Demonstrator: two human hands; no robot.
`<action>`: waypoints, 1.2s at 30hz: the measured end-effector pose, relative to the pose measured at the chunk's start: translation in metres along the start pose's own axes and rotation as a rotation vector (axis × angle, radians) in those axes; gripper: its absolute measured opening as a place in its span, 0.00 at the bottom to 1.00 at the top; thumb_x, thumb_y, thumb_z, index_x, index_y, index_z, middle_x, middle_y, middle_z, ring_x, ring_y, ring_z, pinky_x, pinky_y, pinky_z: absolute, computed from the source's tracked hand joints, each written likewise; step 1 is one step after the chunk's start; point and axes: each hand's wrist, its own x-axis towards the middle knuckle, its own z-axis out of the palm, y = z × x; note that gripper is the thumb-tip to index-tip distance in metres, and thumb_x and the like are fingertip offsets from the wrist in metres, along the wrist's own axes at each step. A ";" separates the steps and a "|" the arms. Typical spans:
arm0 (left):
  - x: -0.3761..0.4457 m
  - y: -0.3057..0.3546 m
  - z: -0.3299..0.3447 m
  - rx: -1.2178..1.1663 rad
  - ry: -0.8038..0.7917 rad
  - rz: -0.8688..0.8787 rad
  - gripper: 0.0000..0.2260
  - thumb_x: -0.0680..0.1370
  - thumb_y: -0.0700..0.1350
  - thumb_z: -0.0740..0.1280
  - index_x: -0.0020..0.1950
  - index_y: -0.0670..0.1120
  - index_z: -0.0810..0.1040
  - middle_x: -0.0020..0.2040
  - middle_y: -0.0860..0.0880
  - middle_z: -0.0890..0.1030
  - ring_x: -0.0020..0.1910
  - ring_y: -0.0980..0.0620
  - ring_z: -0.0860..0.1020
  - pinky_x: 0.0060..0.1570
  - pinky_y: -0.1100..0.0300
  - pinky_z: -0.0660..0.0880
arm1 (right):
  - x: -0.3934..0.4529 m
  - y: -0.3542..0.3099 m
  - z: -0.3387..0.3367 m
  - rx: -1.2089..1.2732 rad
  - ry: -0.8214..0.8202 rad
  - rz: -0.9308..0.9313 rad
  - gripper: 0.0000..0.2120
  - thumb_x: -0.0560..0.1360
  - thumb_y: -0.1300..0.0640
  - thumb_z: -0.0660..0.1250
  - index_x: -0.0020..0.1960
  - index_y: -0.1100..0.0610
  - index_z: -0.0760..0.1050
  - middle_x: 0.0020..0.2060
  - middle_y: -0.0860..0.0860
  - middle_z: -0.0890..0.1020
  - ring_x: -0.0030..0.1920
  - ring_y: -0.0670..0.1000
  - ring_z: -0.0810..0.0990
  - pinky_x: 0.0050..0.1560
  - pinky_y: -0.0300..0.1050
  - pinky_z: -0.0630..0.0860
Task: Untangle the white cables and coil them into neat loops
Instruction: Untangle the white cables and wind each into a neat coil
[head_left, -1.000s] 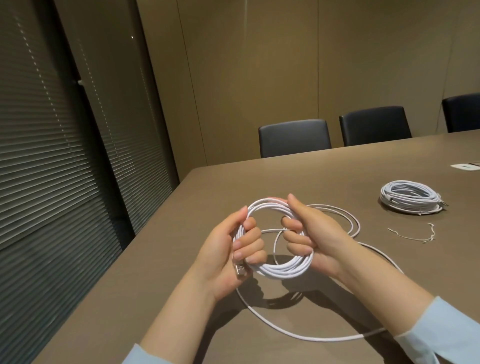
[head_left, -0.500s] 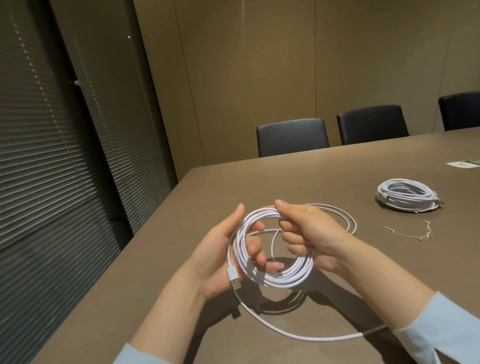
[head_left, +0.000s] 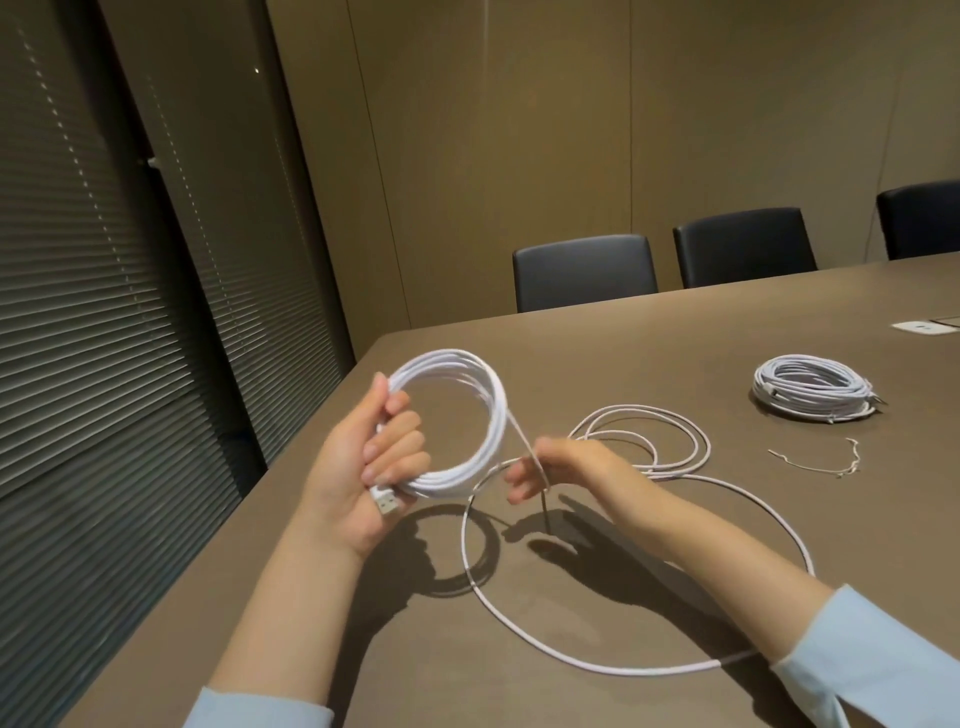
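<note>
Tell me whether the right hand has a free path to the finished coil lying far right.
Probably yes: the right hand pinches a cable strand, but only bare table lies between it and the finished coil.

White cable (head_left: 483, 415) half-coiled upright, tail looping on table; second coil (head_left: 813, 387) flat.

A white cable coil (head_left: 470, 415) sits in the left hand (head_left: 358, 467). Far beyond the right hand (head_left: 550, 467) lies a paler grey-white coil (head_left: 810, 387). The table (head_left: 597, 343) is matte brown, the chairs (head_left: 584, 270) black, the sleeves (head_left: 872, 670) light blue.
</note>
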 end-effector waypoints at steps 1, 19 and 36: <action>-0.002 0.006 -0.002 -0.015 0.017 0.033 0.18 0.82 0.53 0.57 0.35 0.46 0.69 0.20 0.54 0.58 0.19 0.58 0.50 0.15 0.70 0.56 | -0.001 0.004 -0.001 -0.150 0.005 -0.022 0.12 0.75 0.53 0.63 0.47 0.61 0.81 0.42 0.58 0.85 0.47 0.53 0.84 0.58 0.46 0.76; -0.003 0.042 -0.053 -0.247 0.375 0.369 0.19 0.83 0.55 0.56 0.36 0.48 0.68 0.23 0.54 0.61 0.17 0.56 0.58 0.18 0.68 0.59 | 0.002 0.009 -0.032 -0.630 0.406 -0.256 0.09 0.80 0.51 0.62 0.46 0.53 0.77 0.31 0.48 0.78 0.34 0.44 0.74 0.36 0.32 0.67; 0.006 0.004 -0.020 0.242 0.272 0.259 0.18 0.82 0.56 0.58 0.36 0.47 0.67 0.25 0.53 0.59 0.20 0.58 0.57 0.20 0.66 0.60 | -0.024 -0.010 0.046 -1.007 0.164 -0.718 0.14 0.81 0.45 0.52 0.55 0.44 0.76 0.37 0.43 0.73 0.36 0.47 0.74 0.29 0.45 0.71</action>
